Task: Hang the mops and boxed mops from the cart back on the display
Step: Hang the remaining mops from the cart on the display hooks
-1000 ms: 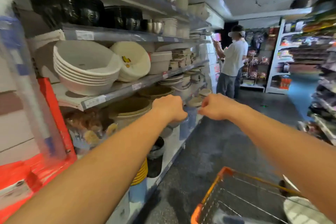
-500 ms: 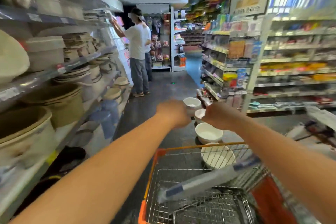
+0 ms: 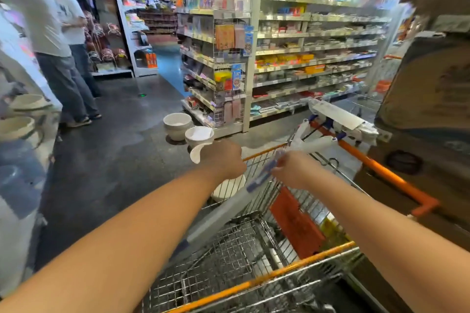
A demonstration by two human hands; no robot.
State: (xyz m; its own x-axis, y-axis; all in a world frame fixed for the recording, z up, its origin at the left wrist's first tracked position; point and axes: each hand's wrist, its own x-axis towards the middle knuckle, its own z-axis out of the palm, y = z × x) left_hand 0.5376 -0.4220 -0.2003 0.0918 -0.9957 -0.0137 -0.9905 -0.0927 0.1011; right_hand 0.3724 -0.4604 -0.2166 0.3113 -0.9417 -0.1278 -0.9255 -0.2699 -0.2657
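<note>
Our right hand (image 3: 292, 171) grips the wrapped mop (image 3: 229, 208) near the far rim of the cart (image 3: 292, 265); what the left hand (image 3: 223, 160) holds we cannot tell. Lifted one-handed, the mop could snag the wire.

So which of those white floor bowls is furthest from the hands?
The leftmost bowl, furthest up the aisle. The second bowl stands beside it nearer the cart, and a third bowl peeks out from behind the left hand.
</note>
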